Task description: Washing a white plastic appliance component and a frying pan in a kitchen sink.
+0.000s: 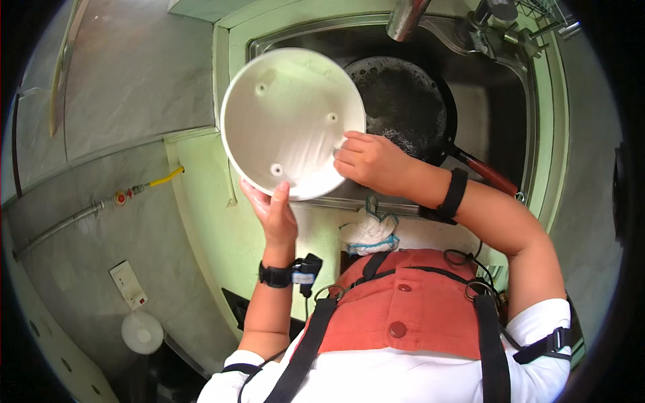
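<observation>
A round white vessel (287, 121) is tilted toward me over the left part of the sink, with three small round studs or holes on its inner face. My left hand (274, 206) grips its lower left rim, thumb on the near edge. At the vessel's right side, the curled fingers of my right hand (370, 158) touch the inner wall. A small greyish bit shows at those fingertips, too little to identify. Behind the vessel and partly hidden by it, a black frying pan (403, 101) holds sudsy water. Its red-brown handle (489, 174) points to the lower right.
The stainless steel sink (509, 101) surrounds the pan. A metal spout (405, 22) and tap fittings (484, 30) are at its far edge. A white work glove (373, 231) lies on the near counter edge. A yellow hose (166, 177) and a wall socket (128, 282) are at left.
</observation>
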Demonstrator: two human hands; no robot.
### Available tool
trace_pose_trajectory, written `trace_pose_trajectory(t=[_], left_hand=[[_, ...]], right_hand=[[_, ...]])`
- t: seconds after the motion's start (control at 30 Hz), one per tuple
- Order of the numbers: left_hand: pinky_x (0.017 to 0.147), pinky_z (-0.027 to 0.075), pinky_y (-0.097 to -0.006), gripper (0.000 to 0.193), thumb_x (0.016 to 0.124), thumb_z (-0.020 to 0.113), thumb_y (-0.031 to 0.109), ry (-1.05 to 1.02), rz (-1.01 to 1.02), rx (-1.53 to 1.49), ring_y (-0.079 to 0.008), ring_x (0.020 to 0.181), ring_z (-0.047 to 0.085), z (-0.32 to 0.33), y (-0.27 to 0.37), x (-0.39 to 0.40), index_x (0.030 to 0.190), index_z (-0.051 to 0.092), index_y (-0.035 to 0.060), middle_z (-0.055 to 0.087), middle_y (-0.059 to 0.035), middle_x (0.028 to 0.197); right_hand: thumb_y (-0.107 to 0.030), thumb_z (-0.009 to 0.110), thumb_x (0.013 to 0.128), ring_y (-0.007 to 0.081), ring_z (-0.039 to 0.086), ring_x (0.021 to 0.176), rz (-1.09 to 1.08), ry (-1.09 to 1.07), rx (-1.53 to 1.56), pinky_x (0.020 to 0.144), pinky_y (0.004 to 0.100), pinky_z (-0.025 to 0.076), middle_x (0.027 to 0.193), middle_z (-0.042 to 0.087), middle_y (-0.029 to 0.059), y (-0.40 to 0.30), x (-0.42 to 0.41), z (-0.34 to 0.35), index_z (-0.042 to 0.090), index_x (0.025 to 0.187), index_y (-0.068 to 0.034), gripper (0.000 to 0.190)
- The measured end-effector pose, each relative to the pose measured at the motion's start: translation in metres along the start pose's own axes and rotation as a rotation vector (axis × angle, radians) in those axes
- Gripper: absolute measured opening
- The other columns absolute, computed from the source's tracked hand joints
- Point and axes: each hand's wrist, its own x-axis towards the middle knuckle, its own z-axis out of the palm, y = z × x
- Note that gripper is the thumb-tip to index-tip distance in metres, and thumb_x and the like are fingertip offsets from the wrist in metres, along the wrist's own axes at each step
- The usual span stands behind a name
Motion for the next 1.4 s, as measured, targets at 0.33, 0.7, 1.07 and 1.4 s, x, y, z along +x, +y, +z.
trace_pose_trajectory(t=[0.33, 0.7, 1.07, 1.4], left_hand=[[0.090, 0.041, -0.0293, 0.043, 0.069, 0.053, 0.011, 0.133, -0.038, -0.077, -0.0185, 0.093, 0.053, 0.013, 0.018, 0.006, 0.110, 0.044, 0.0013, 0.054, -0.0092, 0.101], [0.087, 0.041, -0.0311, 0.054, 0.065, 0.063, 0.022, 0.124, 0.165, -0.002, -0.0151, 0.093, 0.048, 0.023, 0.007, 0.016, 0.111, 0.042, 0.0032, 0.047, -0.0053, 0.101], [0.097, 0.038, -0.0322, 0.062, 0.077, 0.070, 0.024, -0.159, -0.116, 0.055, -0.0180, 0.111, 0.050, -0.019, 0.005, 0.020, 0.125, 0.039, 0.0005, 0.050, -0.0121, 0.121], [0.088, 0.041, -0.0271, 0.050, 0.067, 0.055, 0.008, -0.003, 0.044, -0.009, -0.0143, 0.094, 0.053, 0.023, 0.022, 0.019, 0.115, 0.044, -0.0029, 0.054, -0.0082, 0.101]], right_hand=[[-0.007, 0.054, 0.074, 0.0277, 0.060, 0.090, 0.178, -0.002, -0.038, 0.091, 0.0376, 0.047, 0.097, 0.063, 0.0116, -0.008, 0.003, 0.005, 0.060, 0.103, 0.002, 0.031], [-0.009, 0.051, 0.078, 0.0271, 0.056, 0.110, 0.242, 0.060, -0.011, 0.102, 0.0431, 0.040, 0.117, 0.060, 0.0115, -0.018, -0.007, 0.023, 0.058, 0.114, -0.003, 0.037], [-0.011, 0.055, 0.074, 0.0191, 0.058, 0.091, -0.095, -0.008, -0.125, 0.102, 0.0358, 0.042, 0.088, 0.058, 0.0043, 0.037, -0.020, -0.024, 0.056, 0.085, -0.005, 0.013], [-0.009, 0.053, 0.077, 0.0251, 0.059, 0.103, 0.113, -0.039, -0.155, 0.098, 0.0380, 0.044, 0.112, 0.061, 0.0122, 0.008, -0.012, -0.002, 0.059, 0.109, 0.000, 0.034]])
